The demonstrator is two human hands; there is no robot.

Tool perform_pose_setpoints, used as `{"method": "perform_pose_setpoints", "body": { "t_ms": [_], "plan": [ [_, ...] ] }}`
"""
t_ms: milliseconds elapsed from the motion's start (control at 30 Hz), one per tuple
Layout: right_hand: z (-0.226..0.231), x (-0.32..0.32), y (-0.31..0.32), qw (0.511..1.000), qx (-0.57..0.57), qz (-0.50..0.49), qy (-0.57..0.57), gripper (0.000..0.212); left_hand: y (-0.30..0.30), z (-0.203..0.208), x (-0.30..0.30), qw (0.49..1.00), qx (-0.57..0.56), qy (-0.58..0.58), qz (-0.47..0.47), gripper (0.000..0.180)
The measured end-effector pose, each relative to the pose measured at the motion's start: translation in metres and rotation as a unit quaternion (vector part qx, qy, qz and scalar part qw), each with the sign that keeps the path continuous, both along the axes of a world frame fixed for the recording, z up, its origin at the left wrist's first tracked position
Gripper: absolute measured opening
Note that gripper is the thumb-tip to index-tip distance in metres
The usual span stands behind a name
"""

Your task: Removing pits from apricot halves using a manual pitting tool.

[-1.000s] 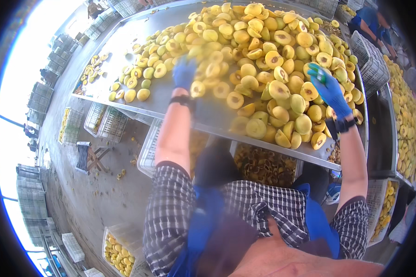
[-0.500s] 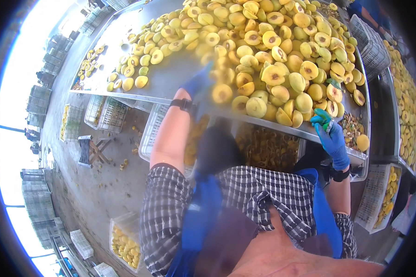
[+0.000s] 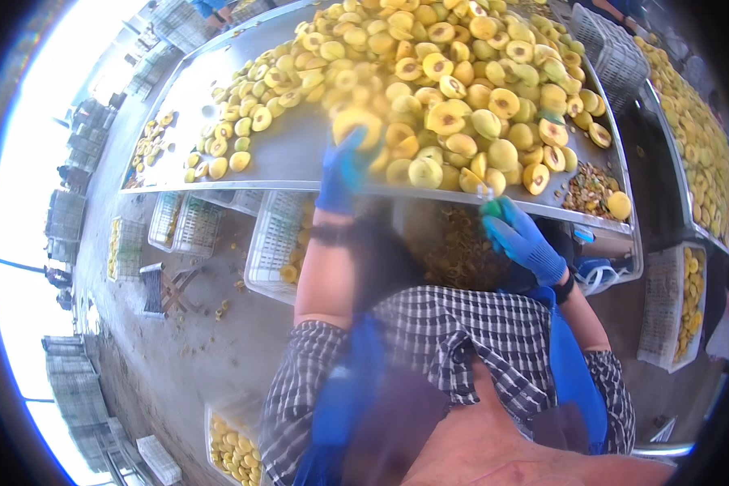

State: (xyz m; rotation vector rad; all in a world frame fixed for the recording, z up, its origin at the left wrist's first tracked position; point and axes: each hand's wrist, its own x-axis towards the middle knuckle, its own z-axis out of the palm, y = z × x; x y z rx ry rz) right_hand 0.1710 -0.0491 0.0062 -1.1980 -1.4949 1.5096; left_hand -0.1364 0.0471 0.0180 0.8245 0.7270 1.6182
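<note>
Right at the front of the table, here's your yellow fruit half (image 3: 356, 127), cut face showing a ring of paler flesh, badly blurred, just above the near side of the pile. Your left hand (image 3: 340, 172), in its blue glove, is right on it: fingers stretched forward, tips meeting the lower edge of the half. The smear hides whether they've closed around it, so I can't tell how wide they are or how firm that hold is.

Over to your right hand (image 3: 526, 243), just in front of the table's edge: fingers curled in, thumb side up, closed around a green-handled tool (image 3: 492, 207), its pale tip poking out toward the table rim.

Outward now, and the big pile of halves (image 3: 449, 117) spreads across the metal table (image 3: 279, 150), some cut side up with brown hollows, others skin up. At the near right corner, brown scraps (image 3: 591, 193) lie heaped, one yellow half beside them. Below the table's edge, near your left forearm, a white crate (image 3: 269, 243) carries more yellow fruit. Farther left, a folding stool (image 3: 166, 289) stands on the floor, and off to your right a second table (image 3: 682, 194) is heaped with fruit.
</note>
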Motion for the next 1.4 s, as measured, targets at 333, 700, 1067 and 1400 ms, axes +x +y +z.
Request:
{"method": "perform_pose_setpoints", "body": {
  "t_ms": [333, 700, 1067, 1400],
  "plan": [
    [0.016, -0.039, 0.008, 0.913, 0.369, -0.068, -0.159, 0.036, -0.060, 0.008, 0.093, 0.941, 0.185, 0.283, 0.027, 0.043],
    [0.008, -0.021, -0.004, 0.794, 0.501, -0.042, -0.343, 0.033, -0.071, 0.008, 0.111, 0.982, 0.105, 0.127, -0.089, 0.043],
    [0.036, -0.025, -0.001, 0.751, 0.536, 0.042, -0.384, 0.026, -0.073, -0.014, 0.104, 0.928, 0.165, 0.333, 0.011, 0.044],
    [0.007, -0.023, -0.008, 0.851, 0.389, 0.128, -0.328, 0.024, -0.070, -0.058, 0.103, 0.934, 0.168, 0.315, 0.027, 0.046]
  ]
}}
